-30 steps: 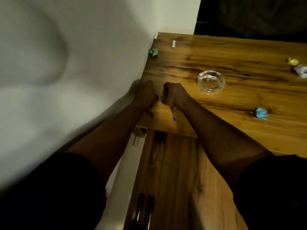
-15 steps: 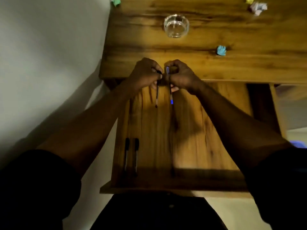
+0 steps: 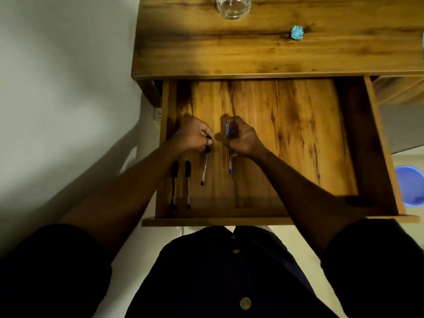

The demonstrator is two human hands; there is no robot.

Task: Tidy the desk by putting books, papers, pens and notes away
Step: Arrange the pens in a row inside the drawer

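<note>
Held over open drawer point(image 3: 376, 157): clear pen point(image 3: 205, 167), black cap, pinched in curled fingers of left hand point(image 3: 192, 134); matching blue-capped pen point(image 3: 229, 159) gripped in right hand point(image 3: 241, 138). Lying inside near left wall, two black-capped pens point(image 3: 188, 184).

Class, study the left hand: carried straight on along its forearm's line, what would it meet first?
Probably the right hand, gripping the blue-capped pen close beside it; if heights differ, the left hand would cross bare wooden drawer floor instead.

Glass ashtray point(image 3: 233, 6), blue bin point(image 3: 410, 187) lower right
</note>
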